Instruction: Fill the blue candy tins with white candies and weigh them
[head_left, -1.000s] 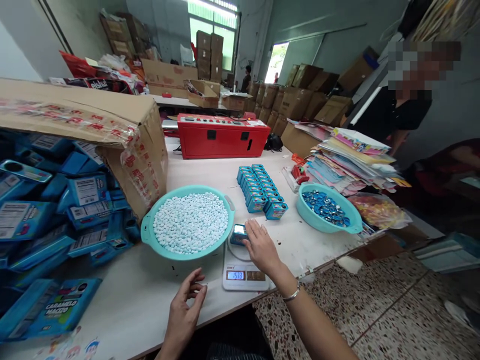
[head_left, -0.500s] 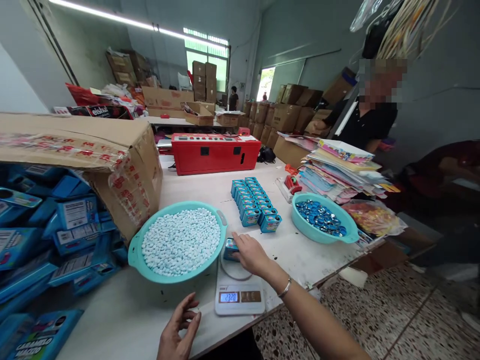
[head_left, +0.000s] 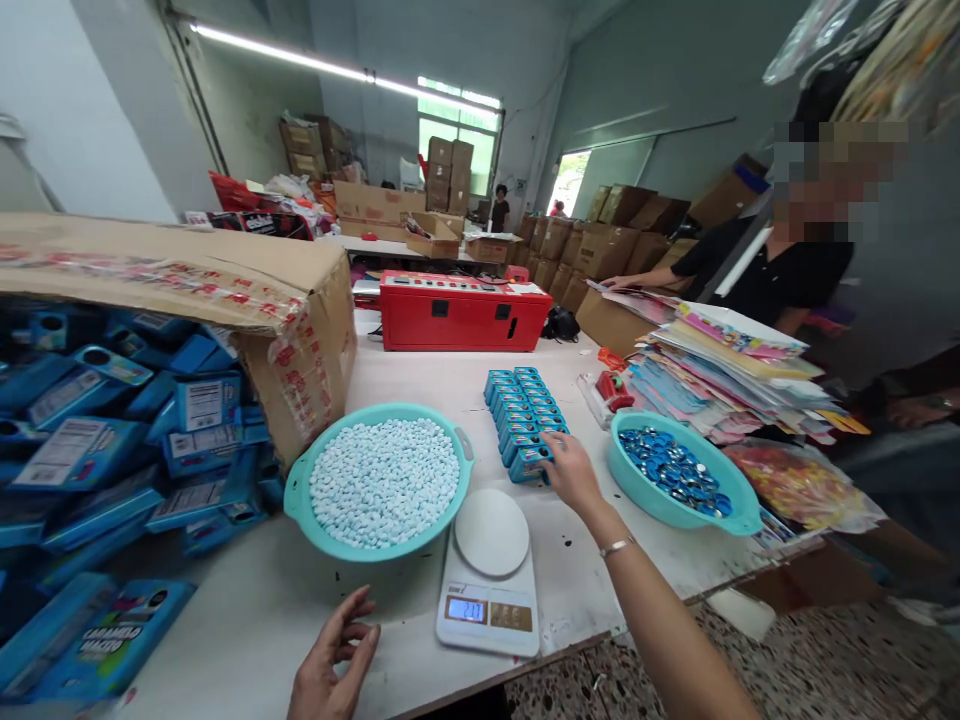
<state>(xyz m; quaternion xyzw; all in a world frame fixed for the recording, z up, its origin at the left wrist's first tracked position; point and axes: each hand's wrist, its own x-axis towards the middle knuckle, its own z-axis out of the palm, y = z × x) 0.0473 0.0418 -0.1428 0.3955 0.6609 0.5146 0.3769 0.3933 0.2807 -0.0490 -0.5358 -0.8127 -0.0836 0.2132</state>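
Note:
My right hand [head_left: 574, 472] is closed round a blue candy box [head_left: 529, 463] at the near end of two rows of similar boxes [head_left: 521, 400]. The held box stands on the table against the row. Closer to me is a white kitchen scale [head_left: 491, 540] with a bare round plate and a lit display. My left hand [head_left: 335, 660] rests low, left of the scale, fingers loosely curled apart with nothing in them. Beyond it sits a turquoise basin [head_left: 304, 500] heaped with pale blue candies [head_left: 386, 480].
A cardboard carton [head_left: 300, 350] spills blue boxes [head_left: 202, 400] at the left. A second turquoise basin [head_left: 634, 485] holds round blue lids. A red machine [head_left: 465, 320] stands behind. Stacked papers [head_left: 720, 370] and a bag of yellow-red pieces [head_left: 810, 485] lie right, near a person [head_left: 814, 280].
My right hand has carried the box from the scale's plate forward to the near end of the rows. The display reading has changed. My left hand keeps its pose; the view has shifted.

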